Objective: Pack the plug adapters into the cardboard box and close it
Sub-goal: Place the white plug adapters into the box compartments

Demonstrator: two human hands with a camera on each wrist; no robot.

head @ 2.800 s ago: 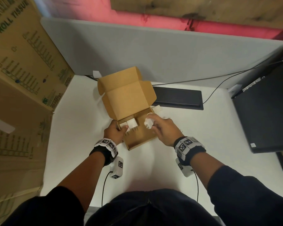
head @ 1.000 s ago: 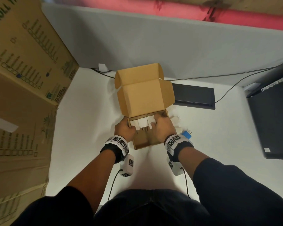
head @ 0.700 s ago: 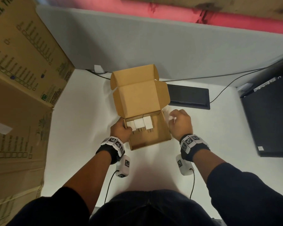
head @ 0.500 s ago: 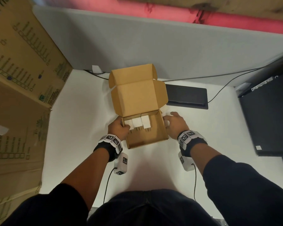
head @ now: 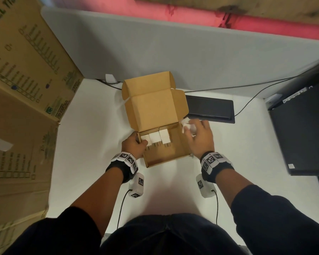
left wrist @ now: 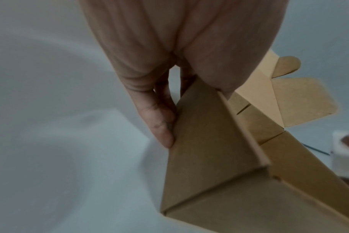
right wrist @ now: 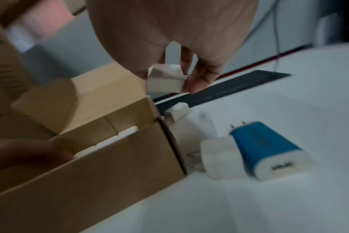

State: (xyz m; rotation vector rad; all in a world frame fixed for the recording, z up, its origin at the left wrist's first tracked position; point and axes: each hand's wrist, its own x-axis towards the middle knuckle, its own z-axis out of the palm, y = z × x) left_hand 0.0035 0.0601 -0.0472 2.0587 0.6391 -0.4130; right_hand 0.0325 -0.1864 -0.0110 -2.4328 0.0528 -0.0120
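Where right hand [head: 201, 137] lay empty, adapter [right wrist: 165, 82] (white) pinched

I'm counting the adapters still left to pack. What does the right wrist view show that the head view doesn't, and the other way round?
Only the right wrist view shows adapters lying on the table beside the box: a blue adapter, a white one next to it, and a small white one by the box's far corner. Only the head view shows the left hand holding the box's left side, and the raised lid. Both show the cardboard box, three white adapters lined up inside, and the right hand holding a white adapter.
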